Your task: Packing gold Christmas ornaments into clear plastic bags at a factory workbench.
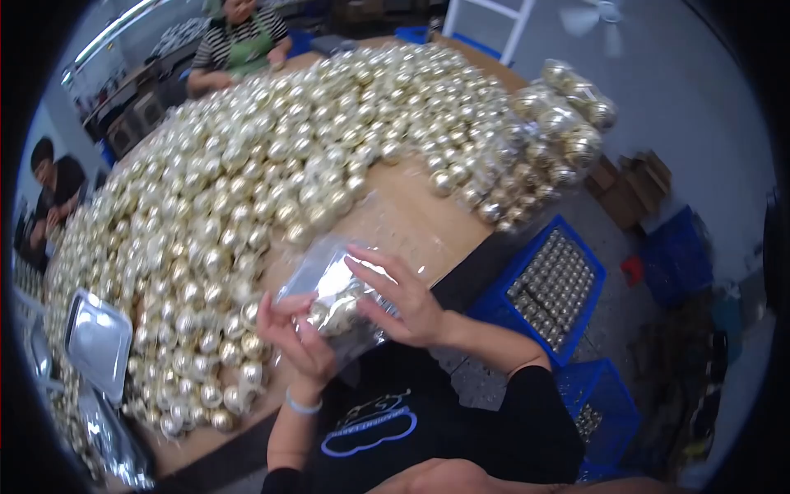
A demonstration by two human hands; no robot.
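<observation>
A clear plastic bag (333,276) with a few shiny pale-gold balls (336,317) in its lower part is in front of my chest, over the table's near edge. My left hand (298,336) is at its left side, closed on the plastic between thumb and fingers. Over the bag's right side, my right hand (405,303) has its fingers stretched out and spread, touching the film. Glare on the plastic hides part of the contents. Many more pale-gold balls (239,177) cover the table beyond and to the left of my hands.
Bare brown tabletop (411,218) shows beyond the bag. Bagged balls (568,123) are piled at the far right corner. Blue crates (562,356) holding balls stand at my right. A metal tray (99,342) lies at left. Two people (243,49) are across the table and at far left.
</observation>
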